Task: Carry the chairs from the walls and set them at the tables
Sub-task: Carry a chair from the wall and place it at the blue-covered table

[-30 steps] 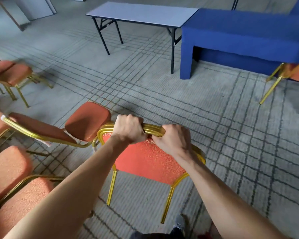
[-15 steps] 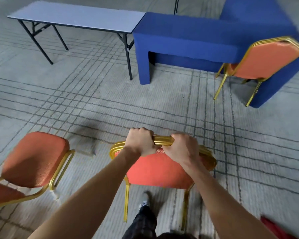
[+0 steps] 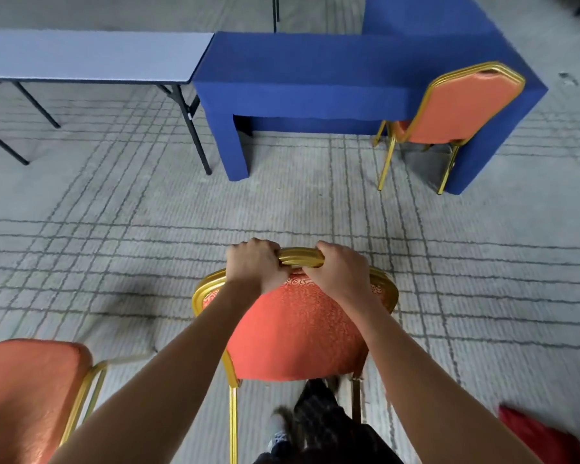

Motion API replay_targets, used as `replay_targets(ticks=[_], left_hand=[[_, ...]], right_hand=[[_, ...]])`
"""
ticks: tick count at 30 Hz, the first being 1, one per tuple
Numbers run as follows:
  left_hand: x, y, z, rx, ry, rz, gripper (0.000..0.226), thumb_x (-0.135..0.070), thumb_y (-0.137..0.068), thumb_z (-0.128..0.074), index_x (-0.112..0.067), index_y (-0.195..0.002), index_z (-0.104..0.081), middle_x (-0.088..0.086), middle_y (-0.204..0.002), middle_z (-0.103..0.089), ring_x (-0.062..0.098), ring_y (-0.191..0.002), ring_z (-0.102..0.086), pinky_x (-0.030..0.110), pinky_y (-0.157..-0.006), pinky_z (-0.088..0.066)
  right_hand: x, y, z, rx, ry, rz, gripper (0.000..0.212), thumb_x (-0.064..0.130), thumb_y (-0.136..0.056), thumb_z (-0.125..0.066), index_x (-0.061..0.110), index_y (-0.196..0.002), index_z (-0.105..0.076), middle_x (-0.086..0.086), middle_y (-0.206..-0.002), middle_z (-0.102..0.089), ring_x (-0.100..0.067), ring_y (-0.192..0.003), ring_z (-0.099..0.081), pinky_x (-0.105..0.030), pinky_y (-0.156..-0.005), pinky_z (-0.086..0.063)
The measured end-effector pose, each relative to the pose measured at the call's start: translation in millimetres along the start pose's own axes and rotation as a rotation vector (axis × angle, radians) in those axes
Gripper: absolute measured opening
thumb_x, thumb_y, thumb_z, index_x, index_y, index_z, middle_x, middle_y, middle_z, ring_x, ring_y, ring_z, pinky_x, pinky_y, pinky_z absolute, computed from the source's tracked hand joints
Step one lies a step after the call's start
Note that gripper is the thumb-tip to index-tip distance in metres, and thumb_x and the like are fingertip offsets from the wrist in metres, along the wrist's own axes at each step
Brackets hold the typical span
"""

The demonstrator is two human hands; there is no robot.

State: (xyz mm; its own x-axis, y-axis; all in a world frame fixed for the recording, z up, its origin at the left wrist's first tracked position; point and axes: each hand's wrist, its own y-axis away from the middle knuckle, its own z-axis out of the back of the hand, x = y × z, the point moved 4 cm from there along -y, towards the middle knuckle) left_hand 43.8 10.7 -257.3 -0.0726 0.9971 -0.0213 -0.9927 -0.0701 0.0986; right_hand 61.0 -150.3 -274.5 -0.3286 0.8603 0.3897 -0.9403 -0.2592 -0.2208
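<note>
- The person's dark trouser leg [image 3: 318, 420] and a shoe [image 3: 278, 430] show at the bottom edge, behind the carried chair; both are blurred.
- A red object [image 3: 539, 437] lies on the carpet at lower right. Its identity cannot be determined.
- A spare chair [image 3: 27, 396], orange padding on a gold frame, sits at lower left, apart from the carried one.
- The carried chair [image 3: 298, 333] is directly in front of the person, with its orange backrest facing the camera and its gold legs hanging below.
- The left hand [image 3: 253, 264] is wrapped over the gold top rail [image 3: 300, 257], fingers curled round it.
- The right hand [image 3: 340, 271] grips the same rail just beside the left, with a short stretch of rail showing between them.
- Grey carpet [image 3: 148, 212] with dark grid lines covers the floor ahead.
- A placed chair [image 3: 459, 105] stands at the right end of the blue-draped table [image 3: 315, 72], its back toward the camera.
- A grey folding table [image 3: 87, 56] with black legs abuts the blue one on the left.
</note>
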Motion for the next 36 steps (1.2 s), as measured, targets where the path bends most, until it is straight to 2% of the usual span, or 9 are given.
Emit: replay_targets(ticks=[3,6,10,14,18,23,28,32,36], left_hand=[[6.8,-36.6,1.8,-0.020,0.009,0.031,0.031,-0.053,-0.081,-0.055,-0.026,-0.091,-0.067,0.001,-0.090,-0.072,0.028,-0.089,-0.068,0.032,-0.067,-0.038],[3.0,-75.7,3.4,-0.054,-0.005,-0.004,0.033,-0.050,-0.079,-0.054,-0.023,-0.092,-0.069,0.003,-0.093,-0.074,0.029,-0.091,-0.069,0.032,-0.072,-0.043],[-5.0,-114.9,13.4,-0.045,-0.029,-0.025,0.033,-0.049,-0.080,-0.055,-0.024,-0.094,-0.069,0.004,-0.095,-0.074,0.030,-0.094,-0.069,0.033,-0.077,-0.047],[-23.9,-172.4,34.2,-0.049,-0.042,-0.055,0.026,-0.045,-0.081,-0.055,-0.024,-0.091,-0.067,0.002,-0.092,-0.073,0.030,-0.092,-0.068,0.033,-0.076,-0.047],[-42.0,-228.7,47.6,-0.096,-0.033,-0.093,0.027,-0.048,-0.079,-0.055,-0.025,-0.089,-0.066,0.003,-0.089,-0.072,0.031,-0.089,-0.068,0.033,-0.074,-0.045],[-57.2,-305.9,52.2,-0.116,-0.040,-0.172,0.028,-0.051,-0.078,-0.057,-0.025,-0.086,-0.064,0.000,-0.082,-0.070,0.027,-0.081,-0.068,0.031,-0.069,-0.043],[-66.9,-400.2,62.1,-0.141,0.000,-0.210,0.020,-0.046,-0.079,-0.056,-0.026,-0.080,-0.058,-0.001,-0.081,-0.068,0.025,-0.078,-0.066,0.030,-0.065,-0.039],[-73.7,-482.5,76.8,-0.149,0.051,-0.220,0.016,-0.042,-0.080,-0.054,-0.026,-0.079,-0.052,0.001,-0.084,-0.069,0.029,-0.083,-0.067,0.031,-0.067,-0.037],[-88.9,-551.1,93.5,-0.126,0.030,-0.237,0.017,-0.044,-0.083,-0.051,-0.027,-0.080,-0.052,-0.002,-0.084,-0.067,0.026,-0.080,-0.064,0.032,-0.068,-0.038]], right_hand=[[-14.3,-38.7,-8.2,-0.019,0.001,0.010,0.033,0.045,-0.078,-0.070,0.020,-0.063,-0.054,0.009,-0.050,-0.045,-0.014,-0.045,-0.044,-0.025,-0.047,-0.019],[-28.2,-78.6,-17.3,-0.010,0.024,0.037,0.042,0.053,-0.076,-0.069,0.020,-0.057,-0.052,0.008,-0.046,-0.046,-0.011,-0.039,-0.042,-0.024,-0.044,-0.021],[-42.4,-112.2,-13.6,-0.007,0.049,0.033,0.044,0.058,-0.071,-0.073,0.021,-0.055,-0.056,0.009,-0.045,-0.049,-0.009,-0.039,-0.043,-0.022,-0.041,-0.026],[-69.4,-165.8,1.7,-0.039,0.018,0.016,0.049,0.060,-0.073,-0.073,0.020,-0.052,-0.052,0.009,-0.040,-0.042,-0.007,-0.034,-0.035,-0.021,-0.042,-0.016],[-97.8,-216.4,12.5,-0.031,-0.006,-0.021,0.046,0.059,-0.077,-0.061,0.020,-0.055,-0.053,0.008,-0.042,-0.044,-0.008,-0.037,-0.041,-0.022,-0.044,-0.024],[-126.8,-281.5,11.9,0.032,0.068,-0.087,0.043,0.056,-0.081,-0.059,0.020,-0.059,-0.057,0.006,-0.047,-0.049,-0.011,-0.042,-0.046,-0.025,-0.048,-0.033],[-157.3,-368.6,11.8,0.033,0.149,-0.120,0.039,0.057,-0.082,-0.062,0.021,-0.066,-0.064,0.006,-0.052,-0.053,-0.013,-0.048,-0.050,-0.025,-0.050,-0.036],[-177.5,-447.9,15.2,0.057,0.177,-0.149,0.035,0.055,-0.082,-0.062,0.024,-0.066,-0.059,0.009,-0.052,-0.045,-0.016,-0.054,-0.048,-0.028,-0.057,-0.035],[-207.5,-511.1,18.7,0.029,0.181,-0.180,0.038,0.056,-0.081,-0.059,0.022,-0.064,-0.059,0.008,-0.052,-0.047,-0.015,-0.051,-0.047,-0.028,-0.055,-0.031]])
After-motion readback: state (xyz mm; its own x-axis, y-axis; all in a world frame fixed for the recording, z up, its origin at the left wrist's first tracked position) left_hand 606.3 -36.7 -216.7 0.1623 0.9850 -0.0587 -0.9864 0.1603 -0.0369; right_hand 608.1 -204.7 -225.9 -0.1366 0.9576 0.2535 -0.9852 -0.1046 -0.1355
